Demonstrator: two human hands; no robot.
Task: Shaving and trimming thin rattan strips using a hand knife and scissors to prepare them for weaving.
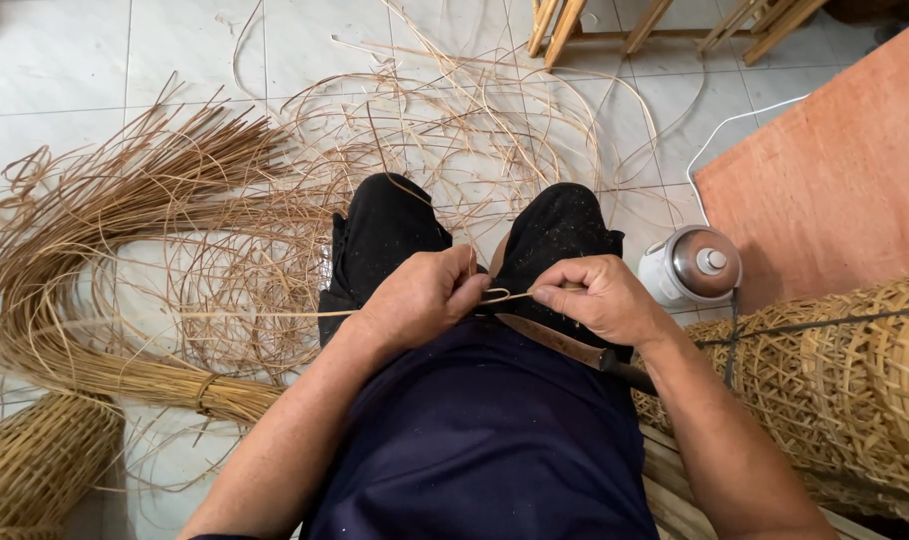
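Far left: bundle of rattan strands (105, 300) fanned across the tiled floor (55, 60); below it, woven basket end (35, 465) lying on its side.

Centre: left hand (420, 300) closed in a pinch on a thin split cane strip (500, 296), thumb and forefinger pressed together at its looped end; strip running leftward across the lap, then out over the floor; right hand (600, 298) pinching the same strip just beside the left, fingers curled and pressed shut; knife blade (555, 342) lying across the thighs beneath both hands, handle toward the right forearm.

Handling, as judged: light; springy and flexible along its length, prone to kink or split if bent sharply; smooth, likely slippery skin; edges possibly sharp. Best held close on either side of the working point, fingertips tight, slack left trailing.

Right: white lidded pot with metal top (693, 265) on the floor; stacked woven baskets (845, 370) tied with cord; reddish board (835, 170) behind.
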